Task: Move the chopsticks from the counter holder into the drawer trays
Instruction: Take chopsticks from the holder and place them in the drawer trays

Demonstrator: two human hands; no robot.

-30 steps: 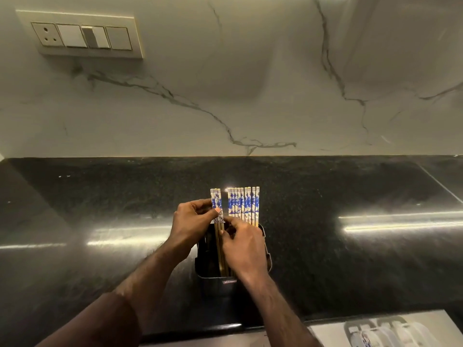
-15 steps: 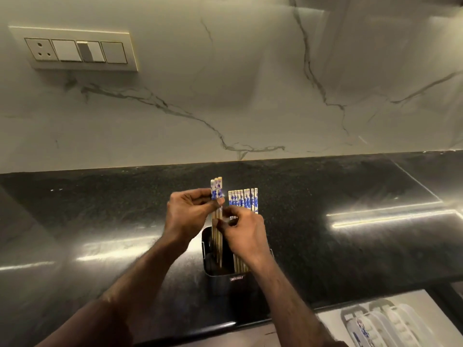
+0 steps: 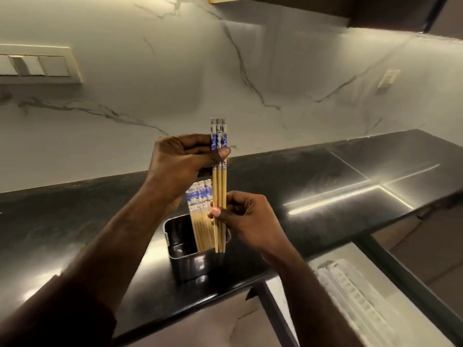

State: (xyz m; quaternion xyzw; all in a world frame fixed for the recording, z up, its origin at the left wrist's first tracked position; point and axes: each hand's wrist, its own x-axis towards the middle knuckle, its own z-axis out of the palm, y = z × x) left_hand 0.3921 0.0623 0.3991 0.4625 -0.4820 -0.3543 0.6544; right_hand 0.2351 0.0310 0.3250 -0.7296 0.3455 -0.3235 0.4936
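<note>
At the frame's centre, your left hand (image 3: 180,164) pinches the blue-patterned tops of three chopsticks (image 3: 219,186), holding them upright above the metal holder (image 3: 193,259) on the black counter (image 3: 313,176). Just left of them, the other chopsticks (image 3: 200,211) stand in the holder. Lower and to the right, your right hand (image 3: 248,219) grips the three sticks' wooden shafts, and the white drawer trays (image 3: 355,296) lie blurred at the lower right.

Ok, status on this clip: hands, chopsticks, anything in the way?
Left hand grips three chopsticks near the tops; right hand pinches them lower. Rest still in the holder. Drawer open, path clear.
</note>
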